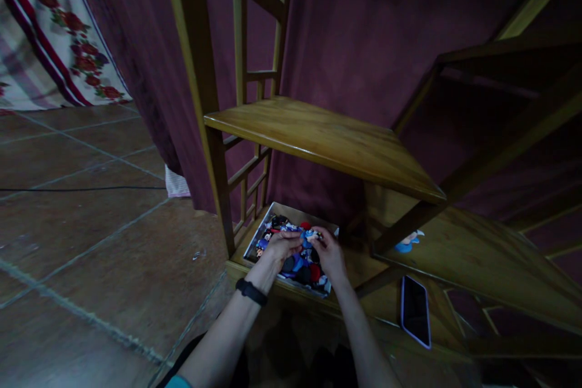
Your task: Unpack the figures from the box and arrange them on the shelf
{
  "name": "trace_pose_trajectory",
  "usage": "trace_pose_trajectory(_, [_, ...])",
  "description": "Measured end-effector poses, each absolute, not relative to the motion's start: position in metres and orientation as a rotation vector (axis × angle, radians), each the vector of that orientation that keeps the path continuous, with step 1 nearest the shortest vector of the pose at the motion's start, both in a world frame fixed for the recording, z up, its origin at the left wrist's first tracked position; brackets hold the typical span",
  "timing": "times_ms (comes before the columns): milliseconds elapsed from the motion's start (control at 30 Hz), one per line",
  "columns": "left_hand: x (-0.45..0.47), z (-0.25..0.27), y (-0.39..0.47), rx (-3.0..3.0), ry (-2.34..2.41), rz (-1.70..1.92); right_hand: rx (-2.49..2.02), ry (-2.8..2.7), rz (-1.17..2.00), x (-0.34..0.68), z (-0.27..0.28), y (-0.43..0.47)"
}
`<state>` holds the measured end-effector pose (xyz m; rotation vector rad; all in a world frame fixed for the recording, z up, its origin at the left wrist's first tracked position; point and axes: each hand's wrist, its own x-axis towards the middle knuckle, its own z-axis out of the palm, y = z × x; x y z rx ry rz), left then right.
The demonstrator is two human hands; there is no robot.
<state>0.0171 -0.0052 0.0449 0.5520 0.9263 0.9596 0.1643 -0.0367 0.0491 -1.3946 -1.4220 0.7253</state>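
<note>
A shallow cardboard box [291, 212] stands on the bottom shelf, filled with small colourful toy figures in blue, red, black and white. Above its contents, a little blue-and-white toy figure [310, 235] is pinched between my two hands. My left hand [282, 245], with a black band at the wrist, grips it from the left, fingertips together. From the other side, my right hand [329, 251] closes its fingers on the same figure. My fingers cover part of the figure and of the pile beneath.
Over the box juts a wooden shelf board [318, 139], with a wooden post [200, 91] to the left. Another blue-and-white figure [408, 241] lies on the right-hand shelf. A phone [415, 312] rests lower right. A purple curtain [354, 36] hangs behind; a black cable [82, 189] crosses the tiled floor.
</note>
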Motion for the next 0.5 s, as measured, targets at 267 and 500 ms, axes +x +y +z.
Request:
trace_pose_trajectory(267, [0.017, 0.045, -0.004, 0.492, 0.962, 0.927, -1.382, -1.395, 0.776, 0.166, 0.038, -0.032])
trace_pose_trajectory(500, [0.018, 0.043, -0.003, 0.456, 0.948, 0.933, -1.368, -1.275, 0.830, 0.164, 0.030, -0.028])
